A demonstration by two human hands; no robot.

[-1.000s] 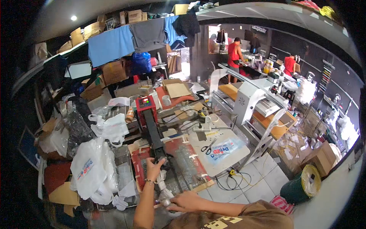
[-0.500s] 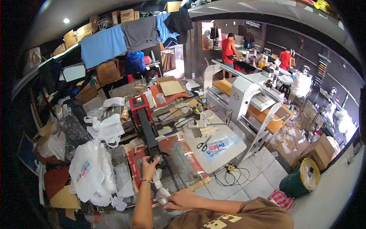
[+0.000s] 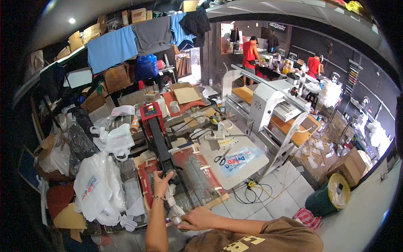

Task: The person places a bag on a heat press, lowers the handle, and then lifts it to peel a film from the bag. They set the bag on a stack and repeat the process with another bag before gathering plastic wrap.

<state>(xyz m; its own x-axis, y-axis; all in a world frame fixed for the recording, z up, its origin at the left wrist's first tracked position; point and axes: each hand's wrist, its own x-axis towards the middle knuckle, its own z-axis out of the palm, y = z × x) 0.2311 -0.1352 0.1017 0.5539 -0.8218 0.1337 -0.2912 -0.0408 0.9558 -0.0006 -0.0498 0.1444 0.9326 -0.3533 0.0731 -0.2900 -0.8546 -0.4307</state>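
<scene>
A heat press with a red control box (image 3: pixel 150 110) and a long black arm (image 3: pixel 161 140) stands in front of me. My left hand (image 3: pixel 160 183) is closed around the near end of that arm, its thumb on top; some fingers are hidden. Below it, a handle wrapped in white material (image 3: pixel 174 206) slants down toward me. My right hand (image 3: pixel 199 219) grips the lower end of this handle. Beneath the arm lies a red and grey work surface (image 3: pixel 197 168) with taped edges. White printed bags (image 3: pixel 97 189) lie to the left of my hands.
A white board (image 3: pixel 210 153) to the right carries scissors (image 3: pixel 220 159), a printed plastic sheet (image 3: pixel 240 163) and a power strip (image 3: pixel 215 135). Beyond it stands a large white machine (image 3: pixel 262 105). Cables (image 3: pixel 253 185) lie on the floor by a green bin (image 3: pixel 325 201). Two people in red work further back.
The view has shifted slightly, so the scene sits a little further left. Both hands keep their places on the press arm and the wrapped handle.
</scene>
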